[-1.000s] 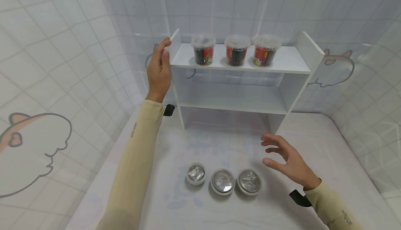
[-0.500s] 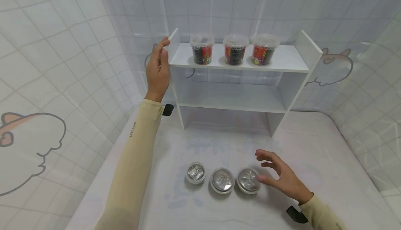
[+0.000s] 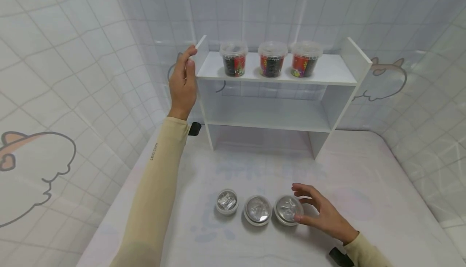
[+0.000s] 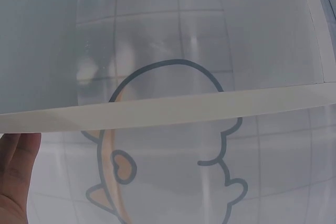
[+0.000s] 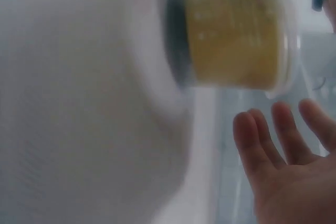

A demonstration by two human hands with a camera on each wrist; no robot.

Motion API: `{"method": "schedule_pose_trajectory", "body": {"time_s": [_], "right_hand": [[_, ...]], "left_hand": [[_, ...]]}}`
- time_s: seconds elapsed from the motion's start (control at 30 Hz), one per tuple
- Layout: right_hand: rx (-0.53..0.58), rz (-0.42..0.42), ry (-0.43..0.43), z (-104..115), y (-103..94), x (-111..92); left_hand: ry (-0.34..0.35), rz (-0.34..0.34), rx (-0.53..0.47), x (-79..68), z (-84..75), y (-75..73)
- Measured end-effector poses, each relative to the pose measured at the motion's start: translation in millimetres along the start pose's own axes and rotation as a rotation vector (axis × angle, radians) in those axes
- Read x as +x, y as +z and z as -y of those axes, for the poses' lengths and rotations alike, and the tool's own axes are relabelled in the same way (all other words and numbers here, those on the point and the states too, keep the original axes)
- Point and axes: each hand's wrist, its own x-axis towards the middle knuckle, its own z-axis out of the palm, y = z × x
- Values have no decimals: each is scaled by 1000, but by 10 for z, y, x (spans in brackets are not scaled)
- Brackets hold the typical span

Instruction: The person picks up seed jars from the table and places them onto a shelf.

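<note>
Head view: the left hand point(image 3: 182, 87), fingers extended, is rested against the left side of the shelf point(image 3: 269, 112); the right hand point(image 3: 324, 214), fingers spread, is held at the near row's rightmost tub point(image 3: 287, 207), which might be tipped by an off-centre thumb push.

Your left sleeve point(image 3: 151, 198) is tan with dark letters, and your shelf point(image 3: 269, 112) is plain white, while the far cups point(image 3: 272, 66) are red and black. The near right tub point(image 3: 286, 208) has a shiny silver top and a yellow side. Your pale walls point(image 3: 269, 10) have grey squares and a cartoon animal point(image 3: 36, 170) with an orange ear.
</note>
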Motion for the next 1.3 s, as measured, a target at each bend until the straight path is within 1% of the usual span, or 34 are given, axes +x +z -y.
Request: {"method": "schedule_pose_trajectory", "body": {"time_s": [0.2, 0.4, 0.5, 0.57, 0.63, 0.77, 1.0, 1.23, 1.3], "right_hand": [[-59, 48, 33, -32, 87, -23], [-85, 28, 53, -31, 122, -27], [-88, 19, 56, -37, 127, -34], [-86, 18, 61, -40, 131, -38], [-72, 21, 68, -46, 134, -40], [-19, 29, 85, -57, 141, -48], [20, 40, 61, -91, 148, -72], [29, 51, 67, -109, 144, -68], [26, 48, 65, -111, 141, -66]], "left_hand": [[61, 2, -3, 4, 41, -3], [49, -9, -3, 3, 31, -3], [62, -13, -1, 3, 21, -7], [79, -13, -4, 5, 18, -10], [79, -7, -8, 6, 15, -12], [66, 0, -8, 7, 18, -12], [45, -9, -16, -1, 34, -4], [86, -7, -3, 7, 53, -10], [79, -2, 9, 9, 58, -11]]}}
